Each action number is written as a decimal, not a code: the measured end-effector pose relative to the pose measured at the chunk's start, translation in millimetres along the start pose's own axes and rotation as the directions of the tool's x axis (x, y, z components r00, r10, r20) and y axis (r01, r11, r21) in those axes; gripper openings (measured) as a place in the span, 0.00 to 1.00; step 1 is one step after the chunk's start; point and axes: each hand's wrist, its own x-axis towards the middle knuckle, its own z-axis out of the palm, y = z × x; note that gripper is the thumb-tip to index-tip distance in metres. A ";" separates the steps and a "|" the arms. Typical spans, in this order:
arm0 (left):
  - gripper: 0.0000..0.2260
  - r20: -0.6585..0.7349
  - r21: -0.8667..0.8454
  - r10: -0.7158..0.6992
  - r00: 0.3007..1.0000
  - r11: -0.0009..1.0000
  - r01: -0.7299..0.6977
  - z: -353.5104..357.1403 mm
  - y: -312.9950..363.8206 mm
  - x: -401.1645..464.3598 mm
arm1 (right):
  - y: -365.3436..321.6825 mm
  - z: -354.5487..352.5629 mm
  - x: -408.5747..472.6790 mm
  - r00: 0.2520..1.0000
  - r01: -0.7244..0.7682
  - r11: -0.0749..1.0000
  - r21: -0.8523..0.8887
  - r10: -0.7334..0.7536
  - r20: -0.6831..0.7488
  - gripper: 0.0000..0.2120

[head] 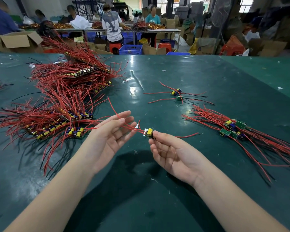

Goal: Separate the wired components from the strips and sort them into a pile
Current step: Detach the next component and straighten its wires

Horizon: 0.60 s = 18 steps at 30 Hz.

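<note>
My right hand pinches a single small green board with a yellow part at its fingertips, above the table's middle. Red wires run from that board leftward across the straight fingers of my left hand, which lies palm up beneath them. A big heap of strips with red and black wires covers the table's left side. On the right lies a pile of separated boards with wires trailing right. Two or three loose boards lie farther back in the middle.
The green table mat carries small white scraps. Beyond its far edge stand cardboard boxes, blue crates and red stools, and several people work at a long table in the background.
</note>
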 end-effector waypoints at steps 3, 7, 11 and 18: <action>0.10 0.010 -0.004 -0.002 1.000 1.000 0.002 0.2 0.5 0.1 | -1.4 0.6 0.3 0.999 0.034 0.999 0.015 -0.034 -0.006 0.06; 0.10 0.029 -0.012 0.032 0.999 0.999 -0.031 -0.2 1.1 -0.6 | -1.7 0.6 0.3 0.999 0.046 0.999 0.021 -0.046 -0.008 0.07; 0.10 0.022 -0.021 0.075 0.997 0.997 -0.075 0.3 0.6 -1.0 | -0.7 0.5 0.5 0.999 0.043 0.999 -0.013 -0.043 -0.004 0.07; 0.07 0.006 -0.012 0.113 0.994 0.994 -0.112 2.7 -1.0 -1.5 | -0.1 0.9 0.3 1.000 0.030 0.999 -0.030 -0.030 0.009 0.09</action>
